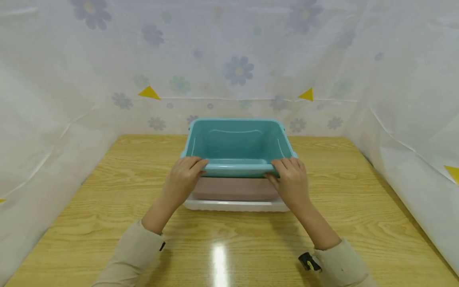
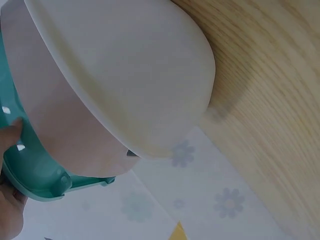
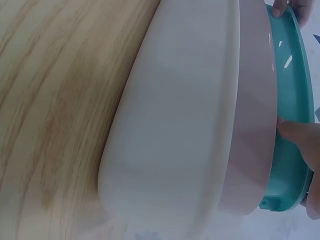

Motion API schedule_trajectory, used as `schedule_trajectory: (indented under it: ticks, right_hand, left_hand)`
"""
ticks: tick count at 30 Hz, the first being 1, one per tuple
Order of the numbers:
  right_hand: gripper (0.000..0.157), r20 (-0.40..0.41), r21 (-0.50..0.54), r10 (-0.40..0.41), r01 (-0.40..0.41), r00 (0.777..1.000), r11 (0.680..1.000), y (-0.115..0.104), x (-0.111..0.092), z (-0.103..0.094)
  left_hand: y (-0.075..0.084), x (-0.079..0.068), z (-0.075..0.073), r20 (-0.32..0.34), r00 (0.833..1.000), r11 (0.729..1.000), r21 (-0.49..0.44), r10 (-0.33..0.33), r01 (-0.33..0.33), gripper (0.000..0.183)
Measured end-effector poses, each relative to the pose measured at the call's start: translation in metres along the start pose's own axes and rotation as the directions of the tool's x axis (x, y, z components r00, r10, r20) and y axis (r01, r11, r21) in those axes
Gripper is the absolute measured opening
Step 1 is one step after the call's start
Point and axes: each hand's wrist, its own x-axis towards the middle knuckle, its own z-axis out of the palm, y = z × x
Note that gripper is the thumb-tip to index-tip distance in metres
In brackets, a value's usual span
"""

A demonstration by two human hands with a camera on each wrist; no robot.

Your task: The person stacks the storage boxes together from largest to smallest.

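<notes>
A teal storage bin [image 1: 234, 171] sits at the top of a stack, its inside facing up with nothing seen in it. Beneath its near rim shows a pink bin wall [image 1: 234, 189], and that rises out of a white bin [image 1: 236, 205]. My left hand [image 1: 184, 175] grips the near rim toward its left end, fingers over the top and thumb underneath. Toward the other end, my right hand [image 1: 291, 179] holds the same rim in the same way. In the left wrist view, the white bin's rounded side [image 2: 135, 75] fills much of the picture. How deep the bins nest is hidden.
The stack stands on a wood-grain table [image 1: 358, 199]. Behind it hangs a flower-printed white sheet [image 1: 201, 52], with similar sheeting along both sides. Yellow triangles [image 1: 150, 93] are stuck on the sheeting.
</notes>
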Motion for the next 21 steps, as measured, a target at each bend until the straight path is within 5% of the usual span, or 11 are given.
schedule_trajectory:
  ticks: [11, 21]
  right_hand:
    - [0.047, 0.015, 0.226, -0.026, 0.022, 1.0, 0.974, 0.021, -0.005, -0.017]
    - [0.067, 0.055, 0.223, 0.071, -0.081, 0.996, 0.971, 0.046, -0.025, -0.031]
  left_hand:
    - [-0.008, -0.014, -0.008, 0.023, 0.991, 0.991, -0.042, -0.129, 0.13, 0.055]
    - [-0.019, -0.037, -0.012, -0.007, 0.978, 0.978, 0.008, -0.208, 0.208, 0.065]
